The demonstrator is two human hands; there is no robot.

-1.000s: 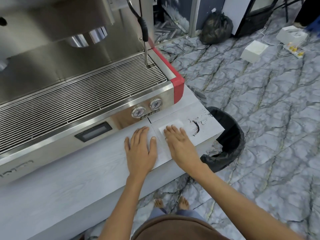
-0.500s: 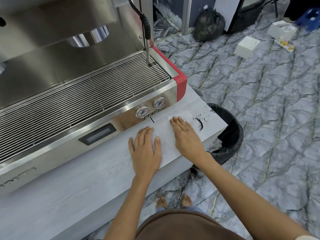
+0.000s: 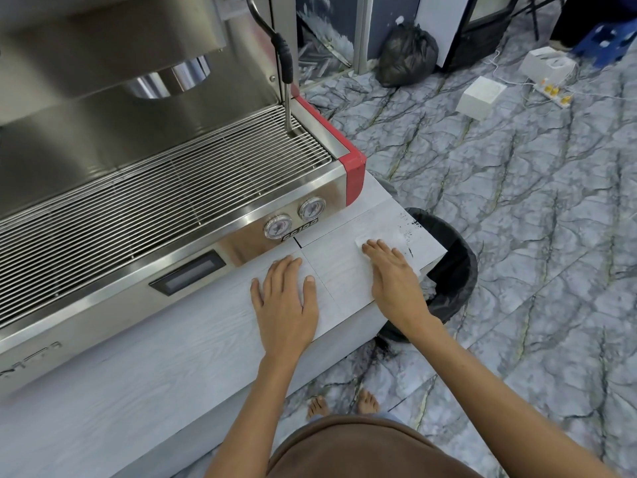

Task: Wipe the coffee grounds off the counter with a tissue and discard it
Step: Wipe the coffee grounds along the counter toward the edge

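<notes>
Since a second ago the thin white tissue (image 3: 396, 241), pressed under the flat-fingered right hand (image 3: 396, 281), is carried rightward across the pale wood-grain bench (image 3: 172, 357), leaving few dark coffee grounds (image 3: 410, 231) beside the black-lined bin (image 3: 455, 263), while the left hand (image 3: 284, 301) lies spread flat.

There is a single view, worn on the person's head, wide-angled, looking forward and steeply down. It sits close above the bench (image 3: 144, 381), which runs from the lower left toward the frame's centre right. The espresso machine (image 3: 165, 174) fills the upper left, the marbled floor (image 3: 517, 236) the right half. The person's own torso and bare feet lie at the bottom edge.
</notes>
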